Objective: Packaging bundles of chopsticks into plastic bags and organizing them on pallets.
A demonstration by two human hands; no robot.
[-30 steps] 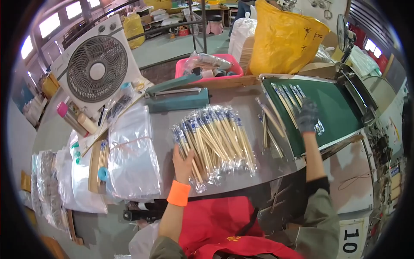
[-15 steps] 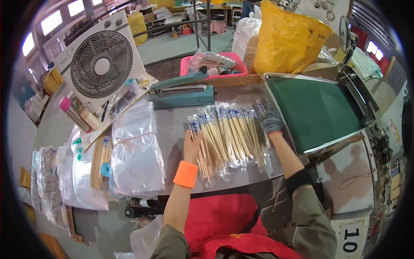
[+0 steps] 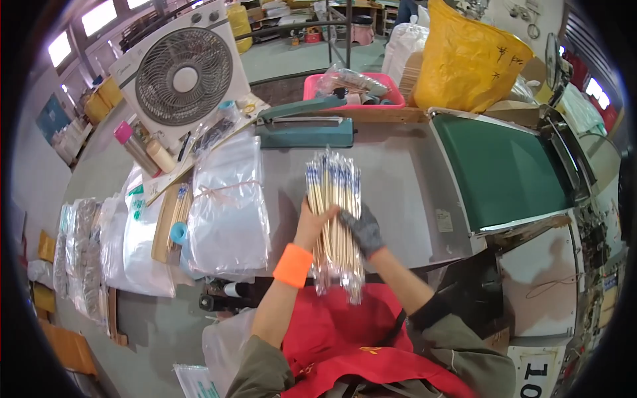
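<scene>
Head: slim sticks (image 3: 335, 196), prob. wood

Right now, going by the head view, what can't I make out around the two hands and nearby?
All in the head view:
- Exact number of sticks in the wrapped stick bundle: overlapping sticks and shiny film hide it.
- Fingertips of the left hand behind the bundle: the bundle covers them.
- Contents of the yellow bag: its opaque side hides them.
- Bottom of the white plate: cut off by the lower edge.

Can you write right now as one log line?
left hand: holding stick bundle; right hand, gloved: holding same bundle; green surface: at right
</scene>
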